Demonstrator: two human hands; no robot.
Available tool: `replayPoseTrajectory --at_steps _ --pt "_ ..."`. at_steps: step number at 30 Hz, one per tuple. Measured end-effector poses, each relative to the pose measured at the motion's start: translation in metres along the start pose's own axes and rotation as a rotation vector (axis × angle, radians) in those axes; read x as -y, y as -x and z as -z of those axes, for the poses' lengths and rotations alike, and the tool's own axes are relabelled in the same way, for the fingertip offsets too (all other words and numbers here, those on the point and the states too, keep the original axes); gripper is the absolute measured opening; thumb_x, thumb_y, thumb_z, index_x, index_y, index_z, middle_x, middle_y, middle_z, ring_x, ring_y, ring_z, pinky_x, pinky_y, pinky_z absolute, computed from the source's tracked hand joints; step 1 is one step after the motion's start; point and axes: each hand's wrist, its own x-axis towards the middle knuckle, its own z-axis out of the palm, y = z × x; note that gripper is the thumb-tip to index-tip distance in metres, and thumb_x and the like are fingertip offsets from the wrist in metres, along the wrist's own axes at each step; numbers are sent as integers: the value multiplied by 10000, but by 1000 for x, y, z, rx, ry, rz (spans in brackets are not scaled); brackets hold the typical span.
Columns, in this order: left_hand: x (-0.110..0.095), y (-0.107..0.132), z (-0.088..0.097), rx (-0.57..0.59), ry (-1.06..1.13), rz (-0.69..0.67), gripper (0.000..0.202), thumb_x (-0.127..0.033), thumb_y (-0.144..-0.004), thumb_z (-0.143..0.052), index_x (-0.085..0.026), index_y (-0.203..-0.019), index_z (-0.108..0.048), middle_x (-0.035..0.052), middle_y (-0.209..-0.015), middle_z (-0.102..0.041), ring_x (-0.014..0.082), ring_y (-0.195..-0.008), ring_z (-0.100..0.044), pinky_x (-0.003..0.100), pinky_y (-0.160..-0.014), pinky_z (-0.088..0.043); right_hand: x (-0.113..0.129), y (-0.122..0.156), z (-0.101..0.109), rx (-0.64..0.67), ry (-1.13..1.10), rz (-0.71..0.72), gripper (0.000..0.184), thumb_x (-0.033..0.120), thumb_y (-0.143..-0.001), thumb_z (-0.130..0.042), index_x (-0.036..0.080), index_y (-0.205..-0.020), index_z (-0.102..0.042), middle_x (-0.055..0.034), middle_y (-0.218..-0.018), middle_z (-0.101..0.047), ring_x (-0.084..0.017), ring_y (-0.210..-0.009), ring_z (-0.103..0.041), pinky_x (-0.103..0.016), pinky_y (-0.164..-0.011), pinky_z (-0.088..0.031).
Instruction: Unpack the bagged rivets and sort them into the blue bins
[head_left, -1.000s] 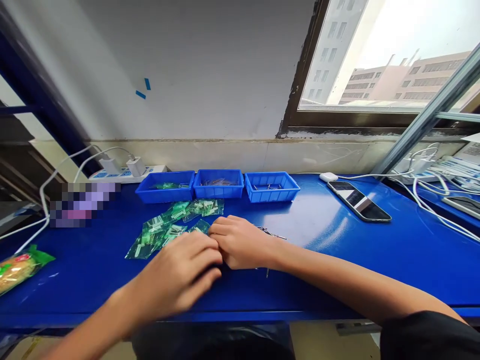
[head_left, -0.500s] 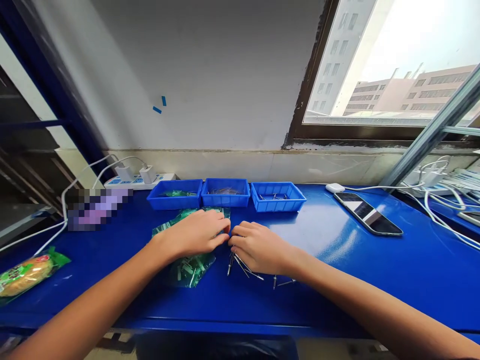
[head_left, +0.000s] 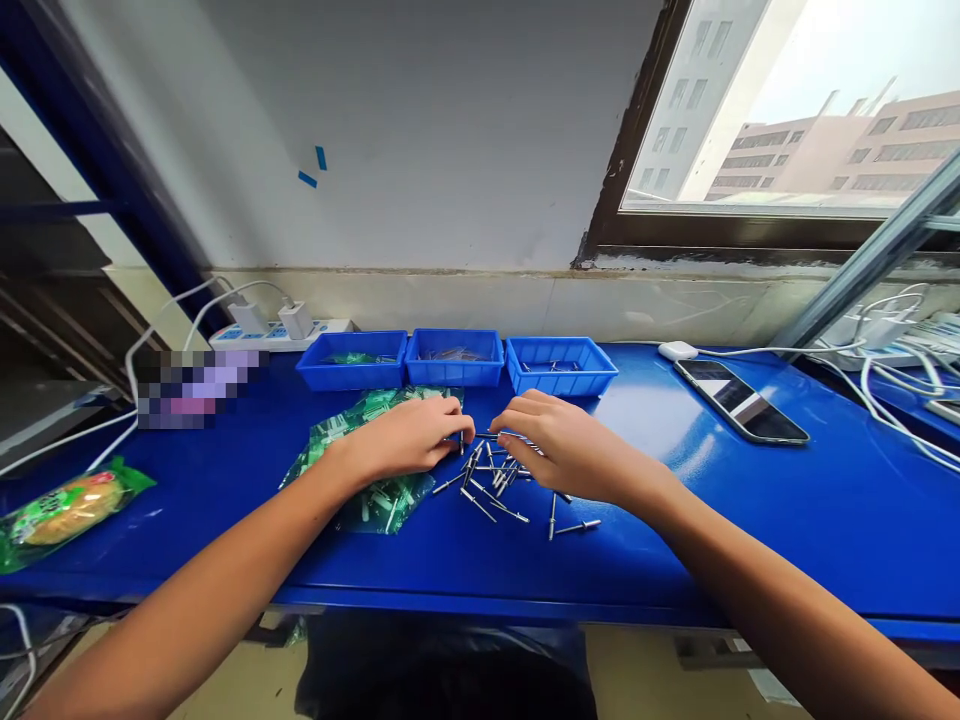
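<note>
A loose pile of silver pop rivets (head_left: 501,472) lies on the blue table between my hands. My left hand (head_left: 409,432) is over the edge of a green plastic bag (head_left: 386,505) holding small pale pieces. Its curled fingertips pinch what looks like one rivet, mostly hidden. My right hand (head_left: 562,440) hovers at the right side of the pile, thumb and fingers apart. Some rivets show in the gap beneath its fingers. Two rivets (head_left: 576,527) lie separately nearer the table's front edge.
Behind the hands stand a left blue bin (head_left: 349,376) with green packets, a middle blue bin (head_left: 455,374) and a right blue bin (head_left: 562,383) with rivets. A phone (head_left: 742,402) lies right, a wrapped bread (head_left: 75,510) left. A power strip (head_left: 330,330) sits by the wall.
My hands have moved apart, the right one lifting off rightward, and more of the rivet pile shows spread out. The whole view has shifted slightly.
</note>
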Motion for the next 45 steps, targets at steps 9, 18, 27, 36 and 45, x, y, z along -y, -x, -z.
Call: replayPoseTrajectory --at_steps 9,18,27,36,45 --pt "-4 -1 -2 -137 -4 -30 94 -147 -863 -412 -172 -868 -503 46 -903 -532 177 -827 -486 288 -694 -388 -10 -2 -14 35 5 -17 217 246 -895 -442 156 -997 -612 -79 -863 -653 -189 -829 -568 -325 -752 -423" --pt "-13 -5 -1 -295 152 -55 97 -112 -852 -392 -179 -892 -449 31 -820 -516 144 -730 -491 260 -638 -393 -5 -4 -23 -176 -92 -58 153 249 -867 -476 153 -925 -579 -70 -840 -639 -180 -806 -566 -308 -711 -424" --pt "-16 -5 -8 -364 176 -80 71 -132 -874 -375 -180 -891 -423 37 -835 -505 139 -732 -488 264 -649 -417 -6 -4 -22 -192 -133 -35 144 214 -883 -403 162 -886 -537 -62 -810 -624 -158 -754 -548 -282 -682 -411" --pt "-29 -8 -14 -433 151 -52 335 -241 -860 -504 -164 -1143 -342 123 -1160 -413 225 -1112 -415 395 -971 -378 -18 -1 -14 -301 -68 -183 152 208 -864 -363 167 -830 -505 -69 -784 -611 -166 -704 -526 -291 -634 -381" --pt "-37 -7 -15 -523 282 152 134 -243 -864 -487 -193 -975 -431 6 -803 -554 134 -719 -544 257 -604 -434 -8 -1 -13 -313 -95 -138 154 228 -876 -358 179 -807 -486 -54 -742 -590 -153 -675 -505 -286 -628 -378"
